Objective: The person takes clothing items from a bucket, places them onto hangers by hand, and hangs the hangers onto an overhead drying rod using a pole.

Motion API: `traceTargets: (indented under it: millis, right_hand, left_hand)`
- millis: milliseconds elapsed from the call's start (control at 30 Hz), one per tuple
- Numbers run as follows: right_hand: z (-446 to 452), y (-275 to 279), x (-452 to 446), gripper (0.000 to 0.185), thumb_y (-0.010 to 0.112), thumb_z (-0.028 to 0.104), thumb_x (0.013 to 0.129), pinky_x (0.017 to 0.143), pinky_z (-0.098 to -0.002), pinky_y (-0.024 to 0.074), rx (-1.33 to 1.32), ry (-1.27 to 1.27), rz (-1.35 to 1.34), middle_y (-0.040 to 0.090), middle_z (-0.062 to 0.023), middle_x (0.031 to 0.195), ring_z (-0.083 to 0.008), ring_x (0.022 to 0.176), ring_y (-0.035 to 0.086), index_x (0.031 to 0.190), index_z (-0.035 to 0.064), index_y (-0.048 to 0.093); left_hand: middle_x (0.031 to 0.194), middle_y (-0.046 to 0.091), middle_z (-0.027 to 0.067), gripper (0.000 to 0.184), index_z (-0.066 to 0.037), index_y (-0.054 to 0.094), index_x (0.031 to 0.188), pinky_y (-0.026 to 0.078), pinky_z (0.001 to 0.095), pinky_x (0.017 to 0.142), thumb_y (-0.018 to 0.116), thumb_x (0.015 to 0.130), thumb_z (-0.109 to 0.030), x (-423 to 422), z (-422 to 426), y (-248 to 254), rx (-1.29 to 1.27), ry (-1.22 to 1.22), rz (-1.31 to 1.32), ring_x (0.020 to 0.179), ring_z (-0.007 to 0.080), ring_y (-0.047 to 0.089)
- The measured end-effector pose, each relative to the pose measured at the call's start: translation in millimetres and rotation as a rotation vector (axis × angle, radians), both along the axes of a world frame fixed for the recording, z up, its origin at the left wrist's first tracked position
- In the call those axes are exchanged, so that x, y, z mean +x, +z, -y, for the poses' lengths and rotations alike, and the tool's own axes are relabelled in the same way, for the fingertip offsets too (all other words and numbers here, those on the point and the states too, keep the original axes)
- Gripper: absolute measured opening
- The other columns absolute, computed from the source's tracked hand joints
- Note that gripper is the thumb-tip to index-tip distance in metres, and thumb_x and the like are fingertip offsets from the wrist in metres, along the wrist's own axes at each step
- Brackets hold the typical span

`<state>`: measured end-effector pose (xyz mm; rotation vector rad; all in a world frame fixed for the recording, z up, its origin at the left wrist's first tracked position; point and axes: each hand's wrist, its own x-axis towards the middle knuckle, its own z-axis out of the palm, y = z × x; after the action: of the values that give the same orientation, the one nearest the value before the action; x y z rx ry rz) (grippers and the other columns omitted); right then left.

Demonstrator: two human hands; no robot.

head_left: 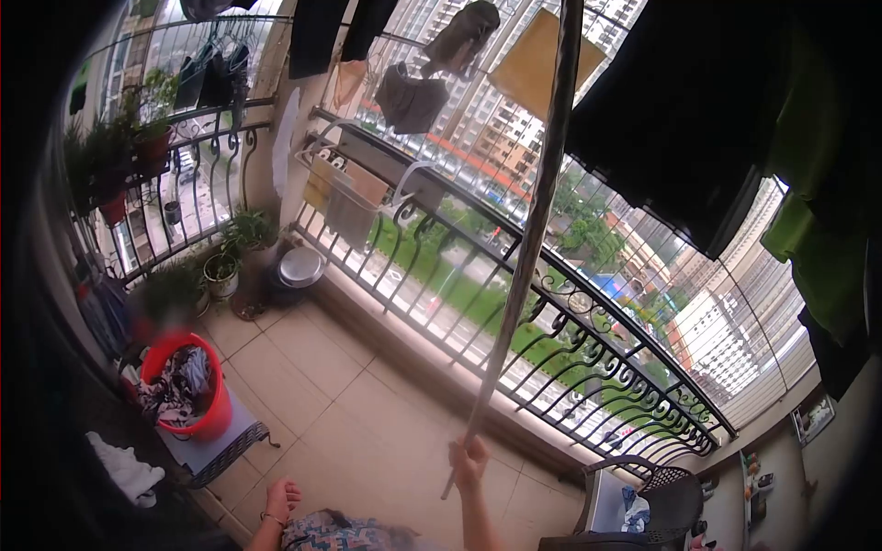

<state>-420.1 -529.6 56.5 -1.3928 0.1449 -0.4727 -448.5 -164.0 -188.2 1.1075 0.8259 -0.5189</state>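
My right hand [470, 461] is wrapped around the lower part of a long pole [524, 275]. The pole slants upward past the hanging laundry and leaves the view at the top; its lower tip sticks out just below my fist. Low in the view, my left hand [282, 499] hangs beside my patterned clothing [340, 531], its fingers loosely bent and nothing seen in them. Overhead hang a dark garment [680, 129], a green garment [808, 248], a yellow cloth [542, 66] and a grey garment [412, 96].
A red bucket [220, 409] of clothes stands on a small bench [241, 447] at left. Potted plants [220, 268] and a metal basin [301, 266] fill the far corner. A black railing [551, 321] runs along the balcony. A dark chair [675, 500] stands at lower right.
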Motion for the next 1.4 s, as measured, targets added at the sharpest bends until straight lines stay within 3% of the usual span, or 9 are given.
traceTargets:
  millis: [233, 533, 633, 733, 900, 1067, 1200, 1267, 1400]
  right_hand:
    - [10, -52, 5, 0.005, 0.066, 0.001, 0.076, 0.056, -0.0245, 0.0422, -0.147, 0.059, -0.261, 0.056, -0.0005, 0.067, -0.0108, 0.062, 0.053, 0.077, 0.0027, 0.062]
    - [38, -113, 22, 0.012, 0.070, 0.007, 0.075, 0.054, -0.0243, 0.0375, -0.279, 0.312, -0.410, 0.054, 0.0025, 0.062, -0.0072, 0.059, 0.048, 0.068, 0.0014, 0.062]
    - [54, -131, 29, 0.015, 0.069, 0.012, 0.076, 0.053, -0.0262, 0.0371, -0.411, 0.439, -0.445, 0.053, 0.0016, 0.060, -0.0078, 0.058, 0.048, 0.069, 0.0018, 0.062]
    - [66, -143, 48, 0.019, 0.070, 0.018, 0.077, 0.053, -0.0272, 0.0363, -0.461, 0.530, -0.547, 0.052, 0.0004, 0.061, -0.0080, 0.059, 0.047, 0.070, 0.0022, 0.061]
    - [76, -204, 78, 0.024, 0.065, 0.022, 0.081, 0.071, -0.0379, 0.0470, -0.699, 0.560, -0.347, 0.063, -0.0182, 0.079, -0.0304, 0.078, 0.062, 0.091, -0.0002, 0.062]
    - [61, -207, 112, 0.020, 0.063, 0.015, 0.082, 0.072, -0.0348, 0.0465, -0.711, 0.629, -0.226, 0.062, -0.0154, 0.081, -0.0267, 0.079, 0.062, 0.094, -0.0008, 0.060]
    - [20, -159, 159, 0.020, 0.062, 0.014, 0.083, 0.072, -0.0323, 0.0461, -0.662, 0.805, -0.386, 0.061, -0.0128, 0.078, -0.0201, 0.080, 0.061, 0.094, -0.0028, 0.060]
    - [11, -160, 181, 0.021, 0.062, 0.013, 0.084, 0.072, -0.0314, 0.0460, -0.640, 0.839, -0.432, 0.061, -0.0116, 0.078, -0.0167, 0.080, 0.060, 0.096, -0.0040, 0.059]
    - [-4, -152, 226, 0.019, 0.063, 0.009, 0.085, 0.073, -0.0280, 0.0457, -0.568, 0.799, -0.369, 0.061, -0.0080, 0.082, -0.0119, 0.081, 0.056, 0.099, -0.0042, 0.059]
  left_hand:
    - [0.072, 0.061, 0.0040, 0.027, -0.009, 0.060, 0.088, 0.039, 0.0242, 0.049, 0.055, 0.083, -0.035, 24, 31, 66, 0.092, -0.122, 0.146, 0.059, 0.0133, 0.058]
    - [0.098, 0.063, 0.0059, 0.067, -0.006, 0.051, 0.122, 0.043, 0.0270, 0.074, 0.049, 0.086, -0.062, 135, 150, 293, -0.373, 0.016, 0.875, 0.091, 0.0152, 0.058]
    - [0.094, 0.062, 0.0108, 0.064, -0.001, 0.051, 0.116, 0.045, 0.0320, 0.073, 0.049, 0.087, -0.059, 154, 186, 342, -0.382, 0.128, 1.039, 0.088, 0.0202, 0.059]
    - [0.083, 0.060, 0.0111, 0.057, 0.002, 0.052, 0.110, 0.045, 0.0321, 0.072, 0.050, 0.090, -0.051, 160, 192, 314, -0.362, 0.070, 1.017, 0.080, 0.0198, 0.057]
    - [0.074, 0.056, 0.0066, 0.042, 0.002, 0.054, 0.103, 0.042, 0.0292, 0.069, 0.053, 0.092, -0.039, 151, 203, 312, -0.157, 0.112, 1.041, 0.072, 0.0152, 0.054]
    - [0.072, 0.055, 0.0046, 0.029, 0.000, 0.057, 0.096, 0.042, 0.0271, 0.066, 0.052, 0.094, -0.029, 168, 208, 297, -0.052, 0.238, 0.922, 0.069, 0.0135, 0.052]
    - [0.081, 0.059, 0.0041, 0.022, -0.002, 0.058, 0.092, 0.043, 0.0254, 0.073, 0.054, 0.092, -0.024, 194, 222, 252, 0.054, 0.041, 0.780, 0.078, 0.0115, 0.055]
    - [0.086, 0.060, 0.0043, 0.023, -0.001, 0.057, 0.100, 0.044, 0.0277, 0.081, 0.057, 0.090, -0.022, 214, 234, 211, 0.009, 0.072, 0.803, 0.085, 0.0122, 0.057]
    - [0.087, 0.061, 0.0059, 0.036, -0.001, 0.051, 0.114, 0.046, 0.0304, 0.083, 0.062, 0.086, -0.021, 239, 232, 181, 0.364, 0.000, 0.769, 0.087, 0.0148, 0.058]
